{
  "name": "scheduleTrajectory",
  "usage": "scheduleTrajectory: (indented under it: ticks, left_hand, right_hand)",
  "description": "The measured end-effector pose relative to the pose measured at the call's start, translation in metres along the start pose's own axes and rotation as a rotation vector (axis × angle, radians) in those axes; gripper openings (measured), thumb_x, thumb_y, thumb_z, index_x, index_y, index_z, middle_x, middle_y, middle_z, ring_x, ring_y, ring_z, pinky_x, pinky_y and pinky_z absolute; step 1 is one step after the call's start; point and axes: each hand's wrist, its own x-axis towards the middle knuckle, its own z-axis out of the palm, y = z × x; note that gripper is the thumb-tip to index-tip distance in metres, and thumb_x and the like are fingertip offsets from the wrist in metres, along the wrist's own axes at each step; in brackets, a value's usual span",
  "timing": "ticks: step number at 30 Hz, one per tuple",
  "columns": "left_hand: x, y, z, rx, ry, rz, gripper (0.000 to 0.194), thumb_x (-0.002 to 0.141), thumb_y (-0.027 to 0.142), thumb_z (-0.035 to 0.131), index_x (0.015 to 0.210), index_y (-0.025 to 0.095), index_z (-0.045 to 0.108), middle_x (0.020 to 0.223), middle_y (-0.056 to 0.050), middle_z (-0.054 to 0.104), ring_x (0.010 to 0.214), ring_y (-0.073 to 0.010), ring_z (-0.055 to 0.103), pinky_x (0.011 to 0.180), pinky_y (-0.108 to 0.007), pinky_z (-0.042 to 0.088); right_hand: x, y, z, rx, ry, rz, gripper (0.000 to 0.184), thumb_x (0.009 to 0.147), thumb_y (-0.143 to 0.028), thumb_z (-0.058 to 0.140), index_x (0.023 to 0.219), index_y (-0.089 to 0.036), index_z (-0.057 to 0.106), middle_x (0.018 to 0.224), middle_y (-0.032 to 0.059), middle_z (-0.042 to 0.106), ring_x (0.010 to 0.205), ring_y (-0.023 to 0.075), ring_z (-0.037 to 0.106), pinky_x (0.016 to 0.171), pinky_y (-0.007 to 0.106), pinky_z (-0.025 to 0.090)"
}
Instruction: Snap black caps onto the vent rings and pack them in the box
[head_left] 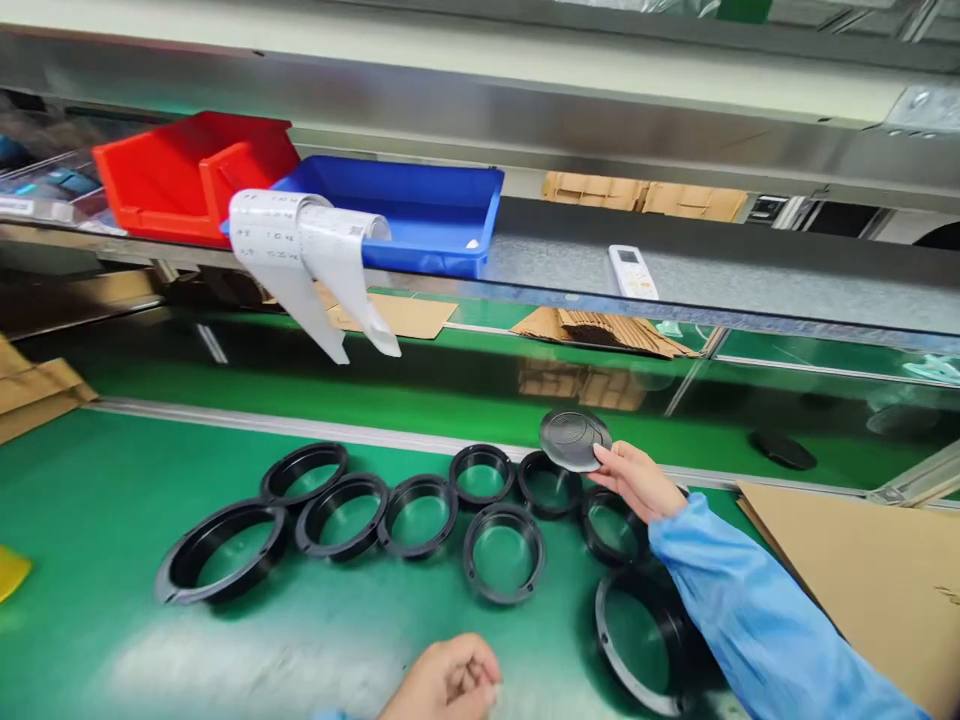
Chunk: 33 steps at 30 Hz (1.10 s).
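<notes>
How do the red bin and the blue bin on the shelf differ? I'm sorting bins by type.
The red bin is tall-walled with a cut-down front, while the blue bin is a shallow, wide tray. The red bin stands at the left; the blue bin is to its right, with paper strips draped over its near-left corner. Both are plastic and stand side by side on the same metal shelf.

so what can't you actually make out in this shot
- Left hand, head view: cut off by the bottom edge, fingers curled, so anything inside it is hidden.
- Black ring under the right hand: partly covered by the hand and blue sleeve.
- Paper labels on the shelf: print too small and blurred to read.
- Dark disc in the right hand: its underside faces away.
- Blue bin: most of its floor is hidden by its front wall.
</notes>
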Motion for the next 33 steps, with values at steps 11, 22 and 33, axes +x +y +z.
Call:
scheduleTrajectory:
  ticks: [11, 22, 33]
  left_hand:
    - [-0.066, 0.034, 0.016, -0.973, 0.109, 0.367, 0.102, 0.079, 0.073, 0.063, 0.157, 0.03, 0.013, 0.145, -0.011, 0.049, 0.139, -0.0343, 0.04, 0.117, -0.053, 0.028]
    - [-0.111, 0.017, 0.011, -1.148, 0.164, 0.381, 0.08, 0.085, 0.066, 0.063, 0.149, 0.024, 0.039, 0.143, -0.014, 0.053, 0.134, -0.034, 0.047, 0.119, -0.052, 0.026]
    - [-0.11, 0.018, 0.025, -1.051, 0.171, 0.416, 0.075, 0.082, 0.055, 0.074, 0.145, 0.028, 0.045, 0.144, -0.011, 0.053, 0.138, -0.0347, 0.043, 0.119, -0.05, 0.029]
  right_hand:
    - [-0.221, 0.06, 0.145, 0.366, -0.509, 0.386, 0.043, 0.084, -0.053, 0.076, 0.111, -0.022, 0.063, 0.109, 0.0042, 0.065, 0.106, 0.0214, 0.061, 0.093, 0.037, 0.056]
    - [-0.201, 0.084, 0.178, -0.209, -0.223, -0.3, 0.058, 0.087, -0.052, 0.066, 0.135, -0.025, 0.047, 0.14, 0.0095, 0.05, 0.127, 0.0275, 0.05, 0.109, 0.045, 0.043]
    - [-0.206, 0.083, 0.2, -0.198, -0.143, -0.239, 0.028, 0.094, -0.049, 0.058, 0.105, -0.023, 0.061, 0.1, 0.0017, 0.067, 0.091, 0.0206, 0.062, 0.082, 0.032, 0.048]
